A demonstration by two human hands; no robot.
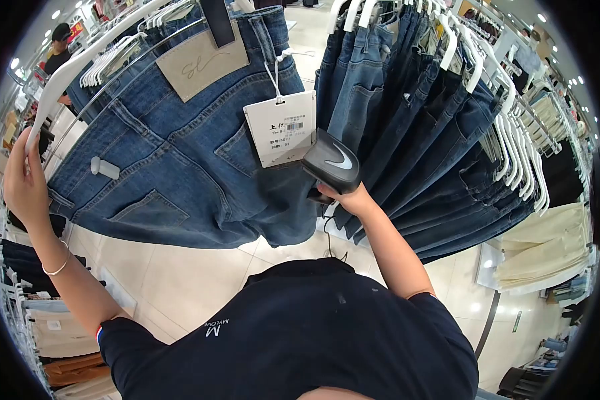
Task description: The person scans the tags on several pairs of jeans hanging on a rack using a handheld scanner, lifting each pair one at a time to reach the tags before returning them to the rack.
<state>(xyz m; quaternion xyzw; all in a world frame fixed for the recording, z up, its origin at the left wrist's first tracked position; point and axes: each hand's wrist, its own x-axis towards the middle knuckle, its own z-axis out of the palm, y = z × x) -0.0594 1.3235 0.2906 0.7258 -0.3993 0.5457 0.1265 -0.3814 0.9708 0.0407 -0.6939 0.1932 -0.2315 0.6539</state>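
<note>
My left hand (23, 179) grips the end of a white hanger (80, 60) that carries a pair of blue jeans (180, 167), held up in front of me. A white paper price tag (281, 128) with a barcode hangs from the waistband on a string. My right hand (343, 195) holds a black and grey handheld barcode scanner (331, 162), its head right beside the tag's lower right corner. A grey security tag (104, 167) is pinned to the jeans near a back pocket. A beige leather patch (203, 60) sits on the waistband.
A rack of dark blue jeans on white hangers (440, 113) fills the right side. Cream folded garments (547, 253) lie at far right, more stacked clothes (60, 333) at lower left. A person in a black cap (59, 50) stands at far upper left. The floor is pale tile (200, 273).
</note>
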